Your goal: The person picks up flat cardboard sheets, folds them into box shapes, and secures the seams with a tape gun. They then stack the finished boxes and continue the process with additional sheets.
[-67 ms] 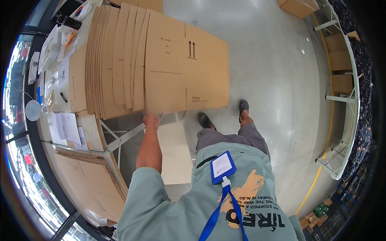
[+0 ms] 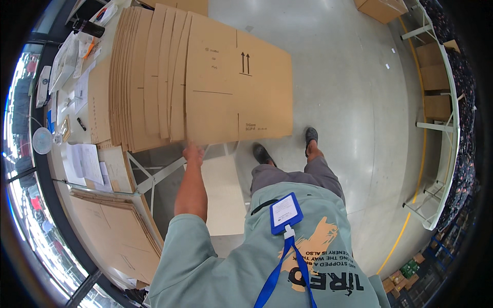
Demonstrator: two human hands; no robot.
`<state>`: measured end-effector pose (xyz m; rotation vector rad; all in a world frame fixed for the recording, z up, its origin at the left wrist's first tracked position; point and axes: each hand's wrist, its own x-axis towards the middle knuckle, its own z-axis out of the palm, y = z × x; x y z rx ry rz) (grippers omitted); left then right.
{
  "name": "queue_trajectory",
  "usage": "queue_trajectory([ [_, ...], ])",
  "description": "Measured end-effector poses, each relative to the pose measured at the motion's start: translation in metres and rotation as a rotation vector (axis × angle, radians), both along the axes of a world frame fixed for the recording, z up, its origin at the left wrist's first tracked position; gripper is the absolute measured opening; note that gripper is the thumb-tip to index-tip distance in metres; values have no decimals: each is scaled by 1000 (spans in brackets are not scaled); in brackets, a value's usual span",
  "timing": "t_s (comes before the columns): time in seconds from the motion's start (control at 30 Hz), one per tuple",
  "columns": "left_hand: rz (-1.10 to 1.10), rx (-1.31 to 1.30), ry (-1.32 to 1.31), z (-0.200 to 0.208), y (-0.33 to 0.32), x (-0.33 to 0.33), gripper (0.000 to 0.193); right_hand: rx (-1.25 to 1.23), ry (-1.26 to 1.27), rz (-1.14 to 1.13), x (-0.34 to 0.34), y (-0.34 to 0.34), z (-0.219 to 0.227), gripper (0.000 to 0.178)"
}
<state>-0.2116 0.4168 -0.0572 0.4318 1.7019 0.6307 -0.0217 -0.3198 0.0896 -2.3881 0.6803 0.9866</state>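
Note:
A thick row of flattened brown cardboard boxes (image 2: 138, 77) leans in overlapping layers on the left. The frontmost flattened cardboard box (image 2: 262, 84) spreads broad and flat, with two printed arrows on its face. My left hand (image 2: 193, 153) is closed at the near left corner of this front box, gripping its lower edge; some fingertips are hidden behind the cardboard. The left arm reaches forward, nearly straight. My right hand is out of view.
A worktable (image 2: 115, 164) on the left carries papers (image 2: 87, 161), a marker (image 2: 81, 123), a dark bottle (image 2: 88, 27) and a white basket (image 2: 65, 61). More flat cardboard (image 2: 115, 233) leans nearby. A pale board (image 2: 220, 197) lies low beside my legs. Cardboard boxes (image 2: 436, 108) sit under a right-hand rack (image 2: 448, 154).

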Motion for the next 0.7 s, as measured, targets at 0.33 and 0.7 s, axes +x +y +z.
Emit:
queue_trajectory([
  [0.33, -225, 58, -48, 17, -3, 3, 25, 6, -6, 8, 4, 7, -4, 31],
  [0.7, -413, 90, 49, 34, 2, 6, 19, 19, -22, 21, 9, 11, -6, 30],
])
